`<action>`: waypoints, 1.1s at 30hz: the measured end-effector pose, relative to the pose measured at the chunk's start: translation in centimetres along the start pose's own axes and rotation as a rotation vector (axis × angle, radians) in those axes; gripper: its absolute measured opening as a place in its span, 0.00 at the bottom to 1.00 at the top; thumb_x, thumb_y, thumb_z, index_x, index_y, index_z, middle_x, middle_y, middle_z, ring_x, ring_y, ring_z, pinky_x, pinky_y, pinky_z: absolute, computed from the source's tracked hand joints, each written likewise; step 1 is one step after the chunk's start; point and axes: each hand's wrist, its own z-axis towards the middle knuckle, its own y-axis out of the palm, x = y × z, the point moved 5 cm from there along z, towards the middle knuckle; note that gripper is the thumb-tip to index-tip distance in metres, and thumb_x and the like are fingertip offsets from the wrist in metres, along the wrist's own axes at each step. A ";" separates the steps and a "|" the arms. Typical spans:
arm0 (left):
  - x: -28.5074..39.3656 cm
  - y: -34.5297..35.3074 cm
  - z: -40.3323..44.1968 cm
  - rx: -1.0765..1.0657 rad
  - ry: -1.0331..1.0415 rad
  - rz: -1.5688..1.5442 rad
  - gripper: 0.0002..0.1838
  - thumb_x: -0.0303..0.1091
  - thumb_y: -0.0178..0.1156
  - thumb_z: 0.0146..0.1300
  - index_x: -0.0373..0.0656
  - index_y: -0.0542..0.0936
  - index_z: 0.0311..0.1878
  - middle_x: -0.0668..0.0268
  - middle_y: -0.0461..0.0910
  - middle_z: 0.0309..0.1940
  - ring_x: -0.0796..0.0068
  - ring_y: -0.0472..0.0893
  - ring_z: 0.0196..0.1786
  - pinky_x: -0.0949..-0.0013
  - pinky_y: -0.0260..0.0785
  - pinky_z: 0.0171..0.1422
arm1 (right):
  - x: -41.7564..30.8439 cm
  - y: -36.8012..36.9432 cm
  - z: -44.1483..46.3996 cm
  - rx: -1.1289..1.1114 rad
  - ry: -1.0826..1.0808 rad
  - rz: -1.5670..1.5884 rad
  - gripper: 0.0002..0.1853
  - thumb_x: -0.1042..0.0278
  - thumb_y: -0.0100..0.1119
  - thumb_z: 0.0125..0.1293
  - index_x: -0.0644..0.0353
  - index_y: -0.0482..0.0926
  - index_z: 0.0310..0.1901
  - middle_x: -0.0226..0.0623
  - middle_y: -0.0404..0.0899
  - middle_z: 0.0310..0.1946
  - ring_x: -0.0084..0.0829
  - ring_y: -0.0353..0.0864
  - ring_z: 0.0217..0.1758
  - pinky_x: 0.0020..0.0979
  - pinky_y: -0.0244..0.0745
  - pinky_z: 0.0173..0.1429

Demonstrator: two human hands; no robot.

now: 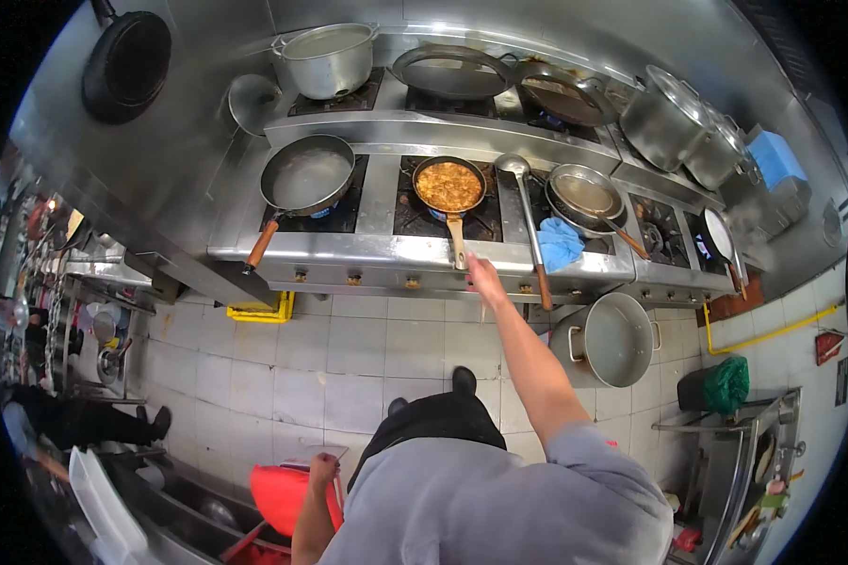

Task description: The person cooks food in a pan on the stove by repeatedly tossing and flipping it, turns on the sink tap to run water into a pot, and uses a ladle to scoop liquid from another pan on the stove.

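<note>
My right hand [481, 279] reaches out to the stove front, its fingers curled beside the end of a frying pan's pale handle [457, 243]. Whether it touches the handle I cannot tell. The frying pan [449, 185] sits over a lit blue flame, filled with a browned, chunky egg-like mixture. A long-handled ladle [526, 207] lies just right of it, next to a crumpled blue cloth [560, 243]. Down by my left side, my left hand [324, 469] is closed, near a red plastic item [283, 499]; what its fingers hold, if anything, is hidden.
A wok [308, 175] with a wooden handle stands left on the stove, a strainer [586, 191] over a pan at right. Large pots [331, 71] line the back shelf. A big pot [613, 341] is on the floor. Another person's leg [104, 422] shows at left.
</note>
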 end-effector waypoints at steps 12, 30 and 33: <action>-2.2 6.7 -7.5 0.161 0.080 -0.131 0.09 0.29 0.48 0.46 0.34 0.76 0.26 0.61 0.75 0.21 0.71 0.75 0.28 0.71 0.67 0.31 | -2.9 -8.2 6.2 -0.019 -0.318 -0.757 0.20 0.52 0.44 0.59 0.65 0.75 0.30 0.55 0.74 0.28 0.49 0.75 0.35 0.43 0.68 0.38; 4.2 6.6 0.7 0.068 -0.181 -0.307 0.07 0.26 0.48 0.52 0.35 0.73 0.33 0.62 0.76 0.23 0.77 0.75 0.22 0.75 0.67 0.22 | -2.5 -5.5 6.7 0.190 -0.276 -0.802 0.22 0.52 0.44 0.59 0.65 0.74 0.25 0.56 0.74 0.25 0.53 0.74 0.31 0.45 0.68 0.35; 4.0 6.9 0.7 0.032 -0.130 -0.284 0.07 0.26 0.49 0.52 0.36 0.74 0.33 0.62 0.76 0.23 0.77 0.75 0.22 0.75 0.67 0.22 | -2.3 -2.3 5.4 -0.118 -0.151 -0.584 0.21 0.50 0.41 0.61 0.64 0.72 0.34 0.54 0.75 0.28 0.52 0.74 0.34 0.46 0.68 0.37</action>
